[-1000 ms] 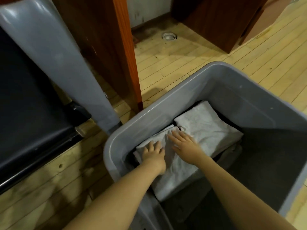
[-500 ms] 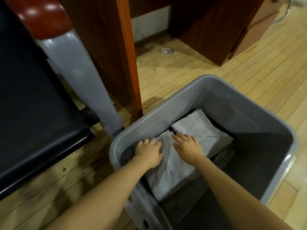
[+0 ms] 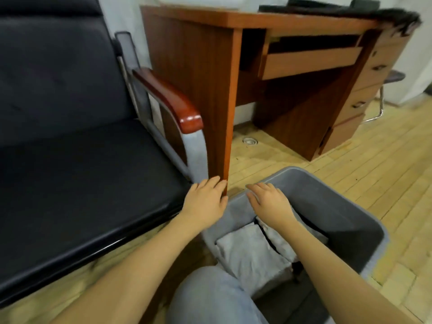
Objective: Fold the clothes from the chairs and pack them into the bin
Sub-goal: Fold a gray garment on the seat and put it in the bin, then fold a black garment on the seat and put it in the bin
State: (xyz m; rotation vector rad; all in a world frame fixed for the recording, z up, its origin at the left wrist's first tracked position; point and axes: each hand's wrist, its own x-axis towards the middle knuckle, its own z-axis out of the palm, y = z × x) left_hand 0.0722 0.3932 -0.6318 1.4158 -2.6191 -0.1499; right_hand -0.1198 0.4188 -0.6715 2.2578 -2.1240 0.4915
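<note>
The grey plastic bin [image 3: 346, 204] stands on the wooden floor at lower right. Two folded light-grey clothes lie inside it: one [image 3: 247, 256] near the left wall and another [image 3: 278, 239] partly under my right forearm. My left hand [image 3: 205, 199] hovers flat above the bin's left rim, fingers straight, holding nothing. My right hand [image 3: 268, 199] hovers over the bin's far-left corner, fingers spread and empty. Both are lifted clear of the clothes.
A black padded chair [image 3: 77, 174] with a red-brown armrest [image 3: 170, 99] fills the left. A wooden desk [image 3: 268, 73] with drawers stands behind the bin, dark cloth [image 3: 350, 10] lying on its top. My knee in light jeans [image 3: 210, 298] is at the bottom.
Both hands have lifted off the folded clothes and risen out of the bin to rim height. The view has tilted up, showing the chair and desk.
</note>
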